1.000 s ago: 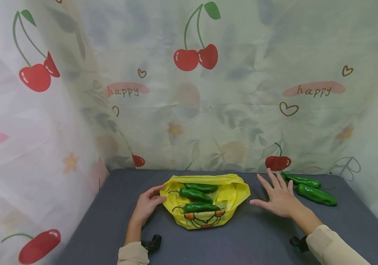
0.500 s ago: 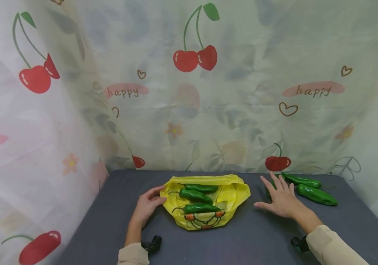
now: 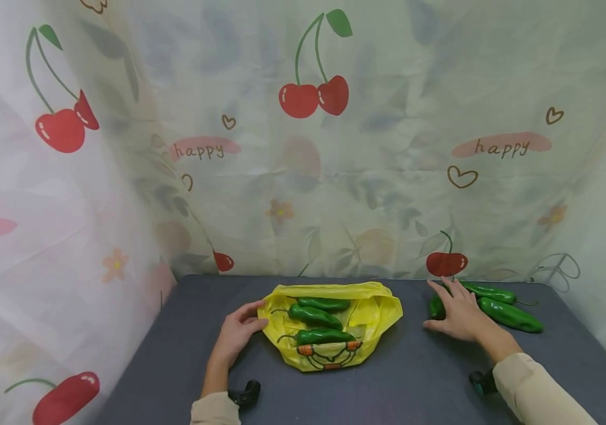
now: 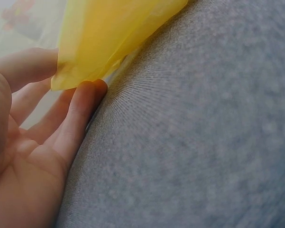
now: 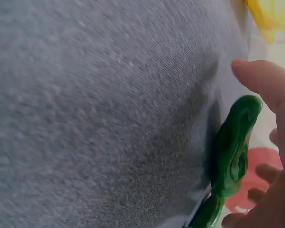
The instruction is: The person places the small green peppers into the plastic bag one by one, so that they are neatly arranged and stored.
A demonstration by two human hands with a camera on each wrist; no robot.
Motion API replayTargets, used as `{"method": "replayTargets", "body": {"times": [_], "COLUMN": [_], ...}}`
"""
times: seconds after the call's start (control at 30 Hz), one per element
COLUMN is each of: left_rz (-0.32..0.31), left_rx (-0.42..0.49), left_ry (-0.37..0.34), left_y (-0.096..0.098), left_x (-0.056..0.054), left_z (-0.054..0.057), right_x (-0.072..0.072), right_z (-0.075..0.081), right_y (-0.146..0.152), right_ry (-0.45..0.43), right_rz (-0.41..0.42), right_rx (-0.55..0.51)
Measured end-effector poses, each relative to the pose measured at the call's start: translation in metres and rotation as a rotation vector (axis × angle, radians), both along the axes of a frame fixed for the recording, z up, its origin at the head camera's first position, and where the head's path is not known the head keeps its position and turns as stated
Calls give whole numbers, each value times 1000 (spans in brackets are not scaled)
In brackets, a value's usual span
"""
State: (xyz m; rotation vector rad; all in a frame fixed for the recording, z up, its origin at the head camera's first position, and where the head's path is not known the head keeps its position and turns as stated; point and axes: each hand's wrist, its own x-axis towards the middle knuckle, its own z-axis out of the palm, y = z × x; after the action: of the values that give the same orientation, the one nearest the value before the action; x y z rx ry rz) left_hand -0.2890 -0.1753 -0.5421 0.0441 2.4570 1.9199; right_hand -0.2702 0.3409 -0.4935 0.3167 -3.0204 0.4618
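Observation:
My left hand pinches the left edge of a yellow plastic bag; the left wrist view shows the bag's corner between thumb and fingers. Three green peppers lie inside the bag's wide mouth. To the right, my right hand hovers with spread fingers over another green pepper, which it partly covers in the head view. In the right wrist view this pepper sits between the thumb and the other fingers, not gripped. Two more green peppers lie just right of that hand.
The dark grey table has a cherry-patterned curtain behind it and at its sides. A thin wire-like loop shows by the back right corner. A black device is worn at the left wrist.
My right hand has moved right, over the pepper, and its thumb is closer to it. The left hand keeps its hold on the bag. The head view has tilted slightly.

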Motion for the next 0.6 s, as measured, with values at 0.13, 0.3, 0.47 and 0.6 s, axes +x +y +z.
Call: {"method": "replayTargets", "body": {"times": [0.13, 0.3, 0.47, 0.6], "left_rz": [1, -2, -4, -5], "left_rx": [-8, -16, -9, -3], "left_ry": [-7, -3, -12, -10], "left_y": [0, 0, 0, 0], "left_x": [0, 1, 1, 1], "left_z": [0, 2, 1, 2], "right_x": [-4, -7, -11, -14], "right_z": [0, -3, -5, -6], "right_y": [3, 6, 7, 7], "right_ry": [-7, -26, -59, -69], "right_rz": [10, 25, 6, -4], "right_rx": [-5, -29, -50, -54]}}
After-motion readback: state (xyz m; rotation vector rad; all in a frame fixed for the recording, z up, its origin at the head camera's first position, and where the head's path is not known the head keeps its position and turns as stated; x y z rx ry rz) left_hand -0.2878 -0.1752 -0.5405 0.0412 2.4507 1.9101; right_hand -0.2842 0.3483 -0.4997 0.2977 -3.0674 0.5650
